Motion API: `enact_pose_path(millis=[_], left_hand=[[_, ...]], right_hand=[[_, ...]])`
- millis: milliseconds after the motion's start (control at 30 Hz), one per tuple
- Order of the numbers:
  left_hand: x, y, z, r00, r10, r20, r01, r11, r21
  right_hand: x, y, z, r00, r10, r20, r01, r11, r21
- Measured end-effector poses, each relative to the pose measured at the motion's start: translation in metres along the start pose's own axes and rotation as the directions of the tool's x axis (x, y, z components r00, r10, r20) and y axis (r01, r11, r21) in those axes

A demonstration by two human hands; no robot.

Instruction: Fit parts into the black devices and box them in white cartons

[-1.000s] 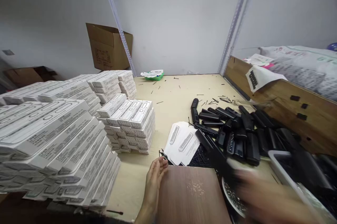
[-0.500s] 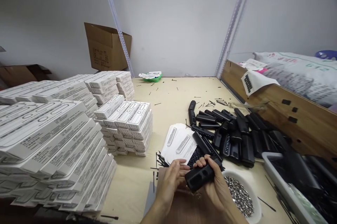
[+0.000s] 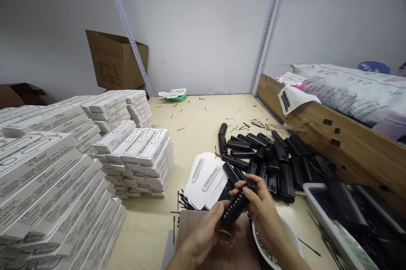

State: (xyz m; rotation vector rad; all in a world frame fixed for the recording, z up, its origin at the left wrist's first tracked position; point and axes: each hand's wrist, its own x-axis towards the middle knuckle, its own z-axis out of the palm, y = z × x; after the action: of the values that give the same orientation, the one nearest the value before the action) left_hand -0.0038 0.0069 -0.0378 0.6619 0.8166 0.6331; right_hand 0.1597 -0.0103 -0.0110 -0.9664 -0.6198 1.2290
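A black device with a row of small light marks along its side is held between my two hands, tilted, over a brown board. My left hand grips its lower left end. Around its upper right end are the fingers of my right hand. Beneath my right forearm is a white bowl of small shiny metal pieces, partly hidden. White printed cards lie just beyond my hands, beside a pile of black devices.
Stacks of white printed boxes fill the left side. A grey tray with black parts stands at the right, near a wooden board. Farther back are a green tray, a cardboard box and thin black strips.
The black device has been turned so its marked side shows. My left hand now grips its end, and my right hand has shifted over the bowl. The view has swung slightly right.
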Motion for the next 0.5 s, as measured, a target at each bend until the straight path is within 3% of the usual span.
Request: enact_pose_path(millis=[67, 100, 133, 200, 267, 367, 500], left_hand=[[-0.002, 0.002, -0.017, 0.963, 0.203, -0.178, -0.163, 0.963, 0.213], [-0.002, 0.004, -0.025, 0.92, 0.288, -0.265, -0.203, 0.93, 0.306], [-0.002, 0.007, -0.032, 0.878, 0.353, -0.324, -0.22, 0.897, 0.383], [0.002, 0.013, -0.04, 0.831, 0.434, -0.348, -0.229, 0.837, 0.497], [0.009, 0.019, -0.04, 0.829, 0.485, -0.278, -0.227, 0.747, 0.625], [0.026, 0.025, -0.034, 0.819, 0.559, -0.132, -0.202, 0.496, 0.844], [0.046, 0.024, -0.035, 0.812, 0.581, -0.063, -0.04, 0.162, 0.986]], right_hand=[[-0.018, 0.007, 0.0, 0.949, -0.316, -0.011, 0.305, 0.925, -0.226], [-0.027, 0.015, -0.001, 0.904, -0.425, 0.048, 0.42, 0.862, -0.282], [-0.034, 0.025, -0.002, 0.881, -0.459, 0.118, 0.47, 0.814, -0.341], [-0.037, 0.046, -0.004, 0.899, -0.408, 0.159, 0.436, 0.801, -0.409], [-0.024, 0.055, -0.006, 0.925, -0.292, 0.244, 0.379, 0.759, -0.529], [0.018, 0.043, -0.008, 0.958, -0.094, 0.27, 0.26, 0.685, -0.681], [0.079, 0.021, -0.01, 0.978, -0.072, 0.196, 0.209, 0.403, -0.891]])
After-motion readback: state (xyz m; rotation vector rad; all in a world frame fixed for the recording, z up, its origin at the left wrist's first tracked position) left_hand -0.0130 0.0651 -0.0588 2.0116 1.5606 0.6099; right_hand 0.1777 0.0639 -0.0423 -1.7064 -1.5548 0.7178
